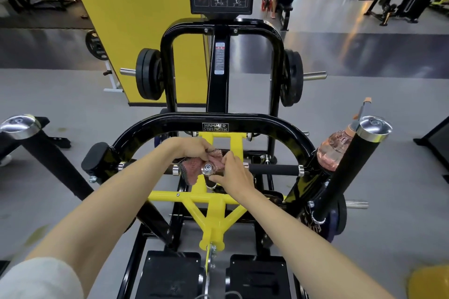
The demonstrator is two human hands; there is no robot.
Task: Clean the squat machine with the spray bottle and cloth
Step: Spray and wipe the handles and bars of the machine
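Pink cloth (193, 166) is bunched round a chrome-capped bar end (208, 167) mid squat machine (267, 124), w/ left hand (194, 149) gripping it from above, fingers curled. Right hand (234, 173) pinches the cloth's right edge, thumb under the cap. Pink-filled spray bottle (332, 150) stands on the frame's right side behind a black handle post (349, 170), apart from both hands.

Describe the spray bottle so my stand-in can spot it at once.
Start at the black curved bar marked HAMMER STRENGTH. Follow it to its right end: the spray bottle stands there, just behind a chrome-capped black handle. Unlike the black and yellow steel around it, it is see-through pink with a peach trigger top.
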